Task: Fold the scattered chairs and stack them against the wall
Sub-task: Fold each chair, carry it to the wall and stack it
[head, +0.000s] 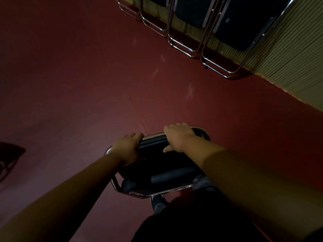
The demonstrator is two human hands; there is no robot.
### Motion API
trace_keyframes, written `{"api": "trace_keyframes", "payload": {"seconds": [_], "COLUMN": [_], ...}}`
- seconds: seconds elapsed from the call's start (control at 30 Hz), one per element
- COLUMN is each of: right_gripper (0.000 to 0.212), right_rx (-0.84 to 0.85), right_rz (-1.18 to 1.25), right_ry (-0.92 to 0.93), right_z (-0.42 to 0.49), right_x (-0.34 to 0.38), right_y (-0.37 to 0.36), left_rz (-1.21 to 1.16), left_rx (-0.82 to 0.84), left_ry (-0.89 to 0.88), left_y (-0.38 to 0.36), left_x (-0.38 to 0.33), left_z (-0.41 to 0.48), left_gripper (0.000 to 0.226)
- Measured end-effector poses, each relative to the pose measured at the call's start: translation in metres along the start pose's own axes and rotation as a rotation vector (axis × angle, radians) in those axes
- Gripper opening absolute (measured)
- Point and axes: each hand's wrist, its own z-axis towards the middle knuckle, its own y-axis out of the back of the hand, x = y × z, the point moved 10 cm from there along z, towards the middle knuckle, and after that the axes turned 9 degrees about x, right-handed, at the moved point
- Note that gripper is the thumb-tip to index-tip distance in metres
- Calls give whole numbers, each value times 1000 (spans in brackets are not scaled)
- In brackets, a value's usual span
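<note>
Two hands, left [128, 148] and right [178, 137], around chair [153, 144]

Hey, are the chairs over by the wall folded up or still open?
Folded. The chairs lean flat against the wall, dark seats tucked up inside their chrome frames, side by side on the red floor.

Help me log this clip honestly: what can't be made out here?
- Head view: the folded chairs along the wall are cut by the top edge; count unclear.
- The held chair: lower frame mostly hidden beneath its own seat.
- The left hand and right hand: fingertips curl out of sight behind the back rail.
- The dark shape at the left edge: cut off, too dim.
</note>
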Motion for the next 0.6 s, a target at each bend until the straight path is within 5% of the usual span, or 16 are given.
{"api": "trace_keyframes", "payload": {"seconds": [0.13,0.33,0.6], "right_gripper": [81,83,86], "right_rx": [-10,82,110], "right_rz": [35,68,173], "right_ry": [72,179,129], "right_z": [39,109,167], "right_x": [-34,-80,-224], "right_y": [20,61,153], "left_rz": [-60,-120,-33], "left_rx": [12,256,248], "left_ry": [116,321,281], "left_y": [21,68,215], "left_x": [3,13,-51], "left_z": [48,131,250], "left_gripper": [80,71,73]}}
